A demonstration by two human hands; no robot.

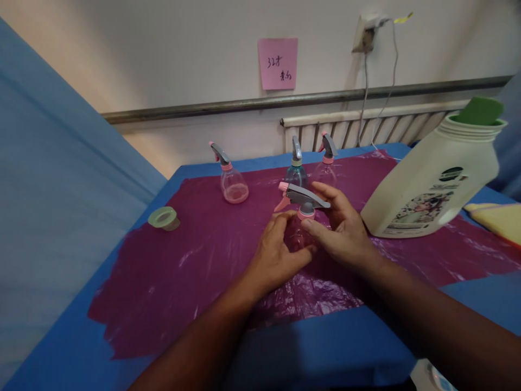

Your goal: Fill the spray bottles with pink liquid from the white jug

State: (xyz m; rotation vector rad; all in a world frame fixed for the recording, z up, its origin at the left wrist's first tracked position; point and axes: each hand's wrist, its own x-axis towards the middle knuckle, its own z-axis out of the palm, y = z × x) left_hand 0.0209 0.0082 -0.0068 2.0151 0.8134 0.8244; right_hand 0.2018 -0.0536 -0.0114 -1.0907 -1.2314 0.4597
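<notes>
While the left hand point(277, 250) and right hand point(345, 231), partly closed, hold the trigger spray bottle point(306, 214) between them, its axis stands roughly upright.

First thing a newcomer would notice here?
Probably the big pale jug on the right, with a green piece sticking up from its mouth. Then the pink-and-gray spray bottle near center, between the person's left grip and right grip. The pink note on the wall above also stands out.
</notes>
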